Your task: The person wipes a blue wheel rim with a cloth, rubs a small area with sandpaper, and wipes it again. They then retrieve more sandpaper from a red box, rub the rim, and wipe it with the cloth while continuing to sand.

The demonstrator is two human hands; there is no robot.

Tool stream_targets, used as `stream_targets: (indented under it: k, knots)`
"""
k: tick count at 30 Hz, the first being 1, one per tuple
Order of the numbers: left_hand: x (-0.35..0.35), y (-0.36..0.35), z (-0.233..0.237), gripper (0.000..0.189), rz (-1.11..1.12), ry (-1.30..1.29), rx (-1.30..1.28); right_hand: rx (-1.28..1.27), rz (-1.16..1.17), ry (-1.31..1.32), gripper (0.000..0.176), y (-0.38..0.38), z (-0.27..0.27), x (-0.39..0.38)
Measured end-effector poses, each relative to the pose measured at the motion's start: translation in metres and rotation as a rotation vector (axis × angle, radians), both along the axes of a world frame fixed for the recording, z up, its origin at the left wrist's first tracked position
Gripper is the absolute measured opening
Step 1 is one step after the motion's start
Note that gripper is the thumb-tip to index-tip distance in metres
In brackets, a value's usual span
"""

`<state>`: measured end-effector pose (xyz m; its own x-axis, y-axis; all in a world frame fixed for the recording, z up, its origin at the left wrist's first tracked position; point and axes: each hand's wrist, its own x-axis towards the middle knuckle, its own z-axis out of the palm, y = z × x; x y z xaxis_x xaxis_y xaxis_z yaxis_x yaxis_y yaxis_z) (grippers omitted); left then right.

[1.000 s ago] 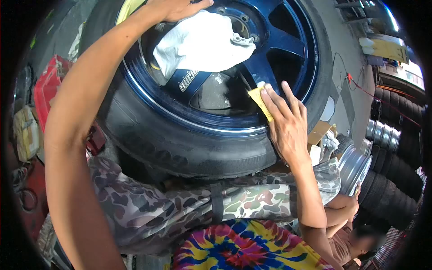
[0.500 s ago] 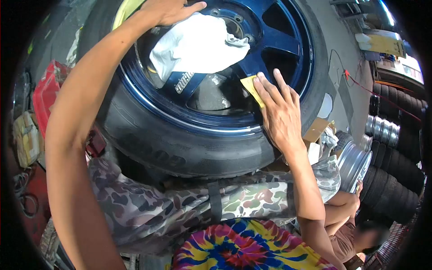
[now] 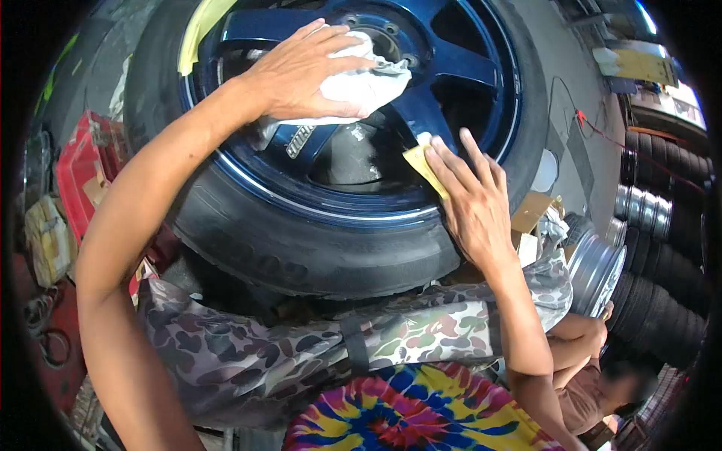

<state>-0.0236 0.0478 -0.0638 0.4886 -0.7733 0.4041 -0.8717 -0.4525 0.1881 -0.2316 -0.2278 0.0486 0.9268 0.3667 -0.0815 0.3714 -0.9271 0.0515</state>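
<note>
A dark blue alloy wheel [image 3: 481, 68] with a black tire [image 3: 331, 259] lies in front of me. On its spokes, left of the hub, is a crumpled white cloth [image 3: 383, 83]. My left hand [image 3: 304, 75] covers much of it, fingers spread over the top and thumb along the lower edge, gathering the fabric. My right hand [image 3: 474, 192] rests near the rim's lower right, its fingers closed on a small yellow sheet [image 3: 425, 169] that looks like sandpaper or stiff paper. The right thumb is hidden. Another yellow strip [image 3: 199, 34] sits on the rim at upper left.
At left stand a red box [image 3: 79, 173] and a taped package [image 3: 49, 233]. A cardboard box [image 3: 532, 210] and a silver rim [image 3: 594, 270] are at right, before stacked tires [image 3: 654, 301]. A person [image 3: 587, 395] sits at lower right.
My left hand has come down from the upper edge onto the white cloth, which is now more bunched. My right hand keeps the yellow sheet at nearly the same spot.
</note>
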Motion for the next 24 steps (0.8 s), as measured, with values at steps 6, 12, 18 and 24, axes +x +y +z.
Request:
stream_targets:
  k: [6,12,18,24]
  knots:
    - [0.008,-0.004,0.012,0.048,-0.048,0.195,0.11,0.058,0.019,0.005,0.06,-0.001,-0.009,0.009]
    - [0.002,-0.019,0.016,0.036,-0.004,0.27,0.084,0.059,0.007,-0.035,0.062,0.003,-0.016,0.028]
    - [-0.01,-0.02,0.008,0.035,0.022,0.368,-0.185,0.03,-0.023,0.017,0.06,-0.005,-0.001,-0.002]
    - [-0.018,-0.038,0.026,0.04,-0.051,0.517,-0.17,0.087,0.009,-0.055,0.055,0.002,-0.014,0.017]
